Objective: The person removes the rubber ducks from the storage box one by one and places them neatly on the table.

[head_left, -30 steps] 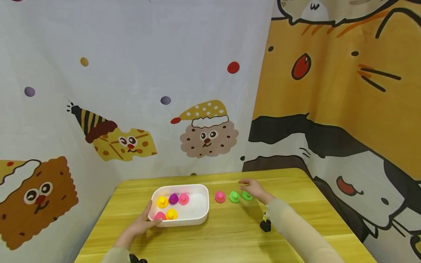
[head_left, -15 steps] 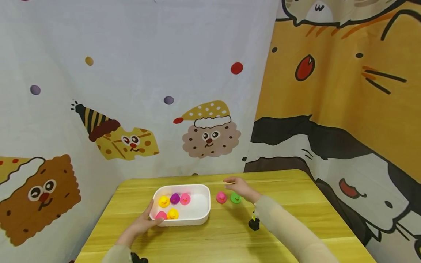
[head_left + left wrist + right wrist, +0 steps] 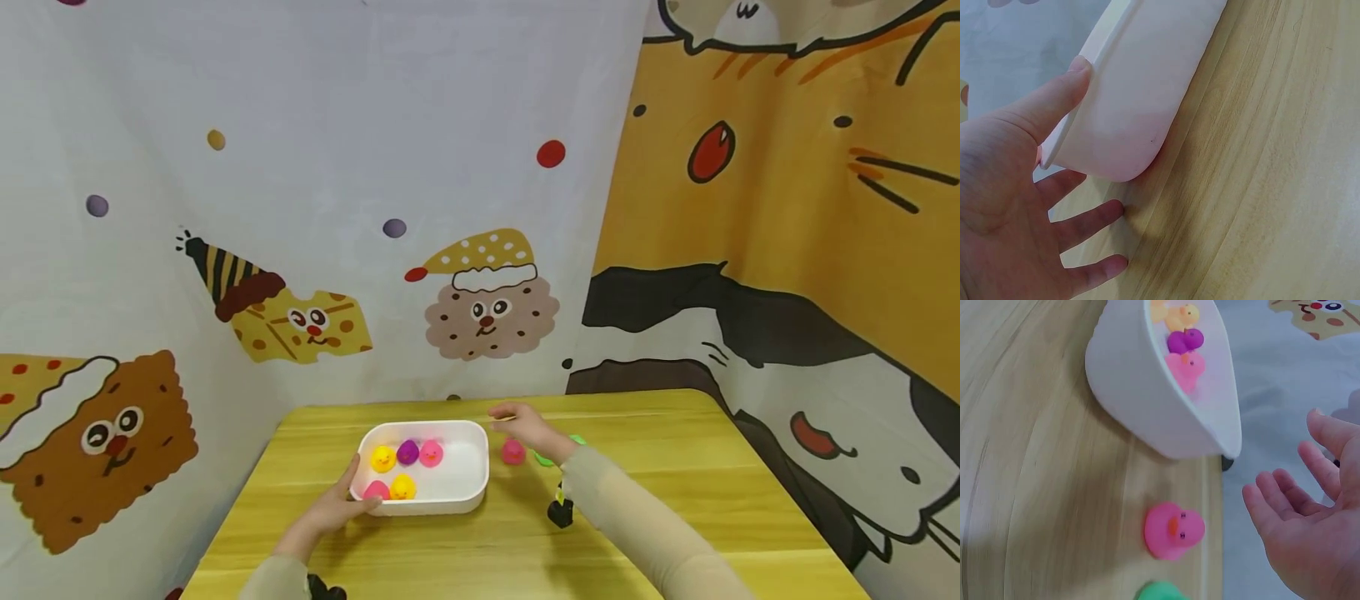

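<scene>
My left hand (image 3: 330, 504) holds the near-left corner of a white plastic tub (image 3: 474, 496). In the left wrist view, its thumb lies on the tub's rim, three spread fingers sit clear of the wall, and the index finger is hidden. Inside the tub are small rubber ducks: yellow (image 3: 383, 458), purple (image 3: 408, 452) and pink (image 3: 431, 453) among them. My right hand (image 3: 528, 427) hovers with nothing in its loosely bent fingers, just right of the tub. A pink duck (image 3: 1172, 530) stands below it on the table. Two green ducks (image 3: 576, 439) are partly hidden by the right arm.
The wooden table (image 3: 675, 492) has its far edge close behind the tub. Cartoon-printed curtains (image 3: 465, 108) hang behind and to the right. A black piece (image 3: 560, 513) hangs under the right wrist.
My right hand has moved left, from above the green ducks past the pink one toward the tub. My left hand keeps its place on the tub. The head view has shifted slightly.
</scene>
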The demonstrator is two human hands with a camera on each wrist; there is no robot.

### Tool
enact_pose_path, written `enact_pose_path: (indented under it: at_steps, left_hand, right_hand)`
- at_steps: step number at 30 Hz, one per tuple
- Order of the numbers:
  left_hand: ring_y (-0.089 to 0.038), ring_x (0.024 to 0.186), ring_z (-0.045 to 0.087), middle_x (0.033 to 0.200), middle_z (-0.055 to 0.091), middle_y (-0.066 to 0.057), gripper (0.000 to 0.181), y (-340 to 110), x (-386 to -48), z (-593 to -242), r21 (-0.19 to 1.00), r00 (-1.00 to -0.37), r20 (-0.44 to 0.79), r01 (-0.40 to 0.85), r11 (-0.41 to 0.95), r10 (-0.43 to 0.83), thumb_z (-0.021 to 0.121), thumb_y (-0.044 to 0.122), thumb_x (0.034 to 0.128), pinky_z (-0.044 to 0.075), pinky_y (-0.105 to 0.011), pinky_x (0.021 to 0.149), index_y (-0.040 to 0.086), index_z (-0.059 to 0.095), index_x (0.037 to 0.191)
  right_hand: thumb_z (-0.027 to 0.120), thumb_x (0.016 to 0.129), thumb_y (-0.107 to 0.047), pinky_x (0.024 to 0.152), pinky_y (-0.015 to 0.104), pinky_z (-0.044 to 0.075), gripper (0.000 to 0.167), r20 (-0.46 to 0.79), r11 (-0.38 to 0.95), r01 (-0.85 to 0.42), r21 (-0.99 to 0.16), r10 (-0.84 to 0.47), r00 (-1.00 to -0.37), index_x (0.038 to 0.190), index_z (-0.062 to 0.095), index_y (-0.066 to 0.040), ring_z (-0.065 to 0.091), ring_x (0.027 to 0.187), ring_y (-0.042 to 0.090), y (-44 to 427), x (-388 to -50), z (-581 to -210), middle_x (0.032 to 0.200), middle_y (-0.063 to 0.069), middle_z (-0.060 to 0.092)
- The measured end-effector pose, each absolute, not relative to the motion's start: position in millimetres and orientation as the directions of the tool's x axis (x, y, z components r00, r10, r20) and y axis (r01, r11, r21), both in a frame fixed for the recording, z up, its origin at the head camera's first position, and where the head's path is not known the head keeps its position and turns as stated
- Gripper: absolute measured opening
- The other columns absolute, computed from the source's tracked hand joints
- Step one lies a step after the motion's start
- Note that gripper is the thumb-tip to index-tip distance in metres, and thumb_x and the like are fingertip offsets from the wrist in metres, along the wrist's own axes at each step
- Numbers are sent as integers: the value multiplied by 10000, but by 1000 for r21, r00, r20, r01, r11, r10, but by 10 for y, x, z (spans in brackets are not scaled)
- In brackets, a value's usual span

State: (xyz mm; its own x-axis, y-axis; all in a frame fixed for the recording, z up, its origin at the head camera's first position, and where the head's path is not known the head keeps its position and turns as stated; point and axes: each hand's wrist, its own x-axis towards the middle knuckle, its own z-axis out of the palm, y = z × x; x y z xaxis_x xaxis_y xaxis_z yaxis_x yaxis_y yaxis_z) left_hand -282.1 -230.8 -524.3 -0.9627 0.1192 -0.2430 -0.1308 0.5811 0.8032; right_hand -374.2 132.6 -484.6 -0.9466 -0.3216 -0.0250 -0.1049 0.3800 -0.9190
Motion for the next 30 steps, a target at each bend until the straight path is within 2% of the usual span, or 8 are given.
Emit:
enact_pose_path:
  at_steps: [3, 9, 19, 30]
  left_hand:
    - [-572, 1346, 191, 1519, 128, -355, 999, -2289, -2823, -5249, 808, -964, -240, -131, 575, 117, 705, 361, 890, 197, -704, 1041, 56, 18, 1547]
    - [-560, 1360, 170, 1527, 119, -345, 999, -2297, -2830, -5272, 832, -966, -226, -125, 541, 123, 719, 315, 885, 171, -692, 1060, 55, 19, 1549]
    - [-555, 1359, 189, 1532, 131, -332, 998, -2301, -2830, -5268, 822, -969, -221, -125, 555, 109, 723, 322, 881, 174, -695, 1057, 80, 27, 1555]
    - [-554, 1355, 204, 1522, 150, -343, 980, -2288, -2807, -5248, 839, -972, -205, -116, 532, 112, 725, 286, 884, 184, -692, 1056, 62, 44, 1552]
  right_hand:
    - [656, 929, -152, 909, 459, 509, 402, -18, 365, -114, -924, -340, -940, 1263, 581, 58, 602, 1075, 306, 1241, -3765, -4872, 1279, 241, 569]
    - [676, 914, -146, 878, 416, 527, 388, -31, 337, -88, -937, -333, -943, 1239, 601, 51, 606, 1064, 287, 1032, -3768, -4881, 1199, 167, 621]
    - [641, 935, -125, 1000, 521, 430, 407, -76, 182, 4, -983, -390, -918, 1266, 546, 92, 572, 1138, 328, 775, -3674, -4928, 1260, 230, 577]
    - [609, 951, -128, 1031, 572, 374, 437, -148, 143, 97, -985, -407, -901, 1297, 493, 112, 469, 1239, 446, 619, -3749, -5034, 1232, 192, 595]
